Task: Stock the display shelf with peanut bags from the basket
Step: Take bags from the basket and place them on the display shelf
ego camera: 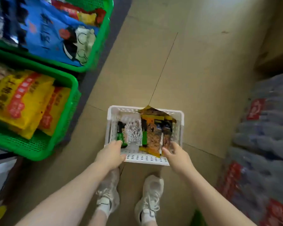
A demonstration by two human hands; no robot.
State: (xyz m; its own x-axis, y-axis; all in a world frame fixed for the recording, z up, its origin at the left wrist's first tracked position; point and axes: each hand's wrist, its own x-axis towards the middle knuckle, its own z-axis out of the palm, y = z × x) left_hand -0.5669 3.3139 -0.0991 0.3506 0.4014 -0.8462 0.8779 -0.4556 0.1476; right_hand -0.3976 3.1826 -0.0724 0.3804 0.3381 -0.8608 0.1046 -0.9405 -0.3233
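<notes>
Peanut bags (151, 134) sit in our white basket (145, 159) on the floor; none shelved yet as far as we see. Our left hand (110, 154) grips the near rim, our right hand (176, 155) reaches the bags, fingers loosely curled, hold unclear. Green shelf bins (62, 121) at left look partly stocked; labels blurred.

One white basket (145, 158) sits on the floor, holding three peanut bags (152, 132) so far as the blur allows: one green and clear, two orange. Two green crates (62, 111) stand at the left. Two hands (110, 154) and two white shoes (149, 199) show
</notes>
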